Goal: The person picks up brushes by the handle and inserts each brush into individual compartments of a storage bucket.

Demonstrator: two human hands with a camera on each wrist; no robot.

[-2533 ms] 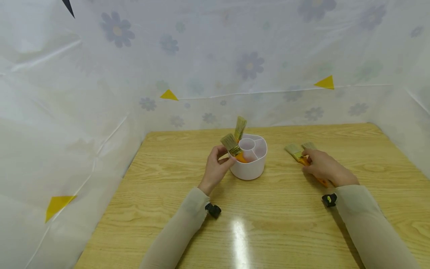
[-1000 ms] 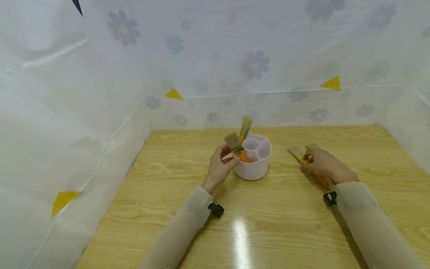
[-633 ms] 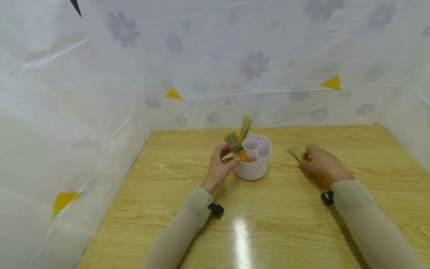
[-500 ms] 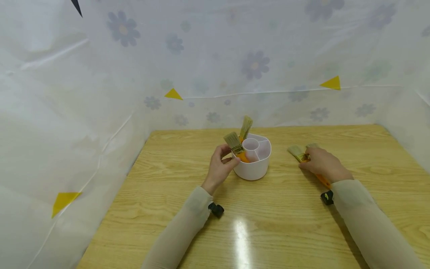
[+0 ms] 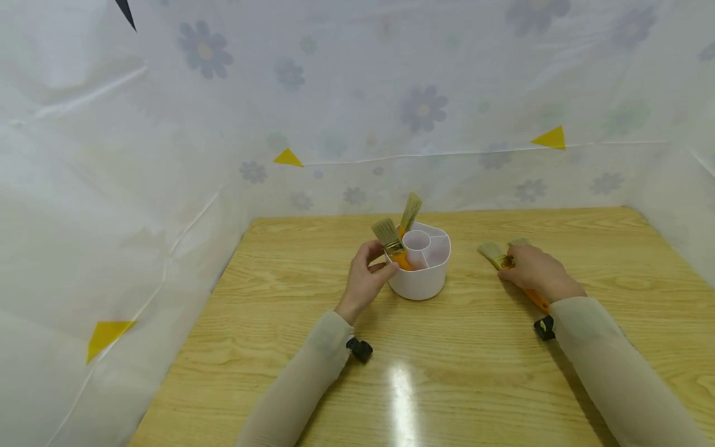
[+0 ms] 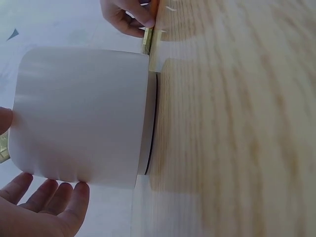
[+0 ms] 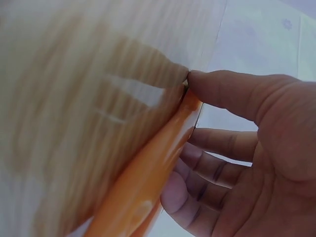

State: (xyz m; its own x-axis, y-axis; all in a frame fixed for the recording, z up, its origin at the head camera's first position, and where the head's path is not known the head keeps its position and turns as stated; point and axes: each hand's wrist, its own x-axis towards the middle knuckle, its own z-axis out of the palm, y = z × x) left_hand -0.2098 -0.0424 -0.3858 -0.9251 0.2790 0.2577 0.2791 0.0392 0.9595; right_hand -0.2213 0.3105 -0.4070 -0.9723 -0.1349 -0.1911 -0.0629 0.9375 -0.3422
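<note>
A white divided organizer point(image 5: 419, 285) stands on the table, with a round cup at its centre. My left hand point(image 5: 365, 279) holds it by its left side, thumb at the rim. Two paintbrushes with orange handles lean in it bristles up, a near brush point(image 5: 386, 236) and a far brush point(image 5: 411, 210). The left wrist view shows fingers point(image 6: 76, 207) against the white wall point(image 6: 84, 118). To the right, my right hand point(image 5: 540, 273) pinches a paintbrush point(image 5: 491, 253) lying low at the tabletop; its orange handle point(image 7: 143, 182) fills the right wrist view. Another brush's bristles point(image 5: 519, 241) show beyond the knuckles.
The wooden table point(image 5: 268, 347) runs back to a flowered plastic sheet point(image 5: 346, 112) hung behind it. Similar sheeting point(image 5: 112, 248) closes the left side, with yellow tabs point(image 5: 287, 156) on it. Black straps with small devices point(image 5: 360, 349) sit at both wrists.
The head view has shifted slightly since the oldest frame. My right hand has edged a little left along the brush, thumb and fingers closing in on it. The left hand keeps its hold on the organizer.
</note>
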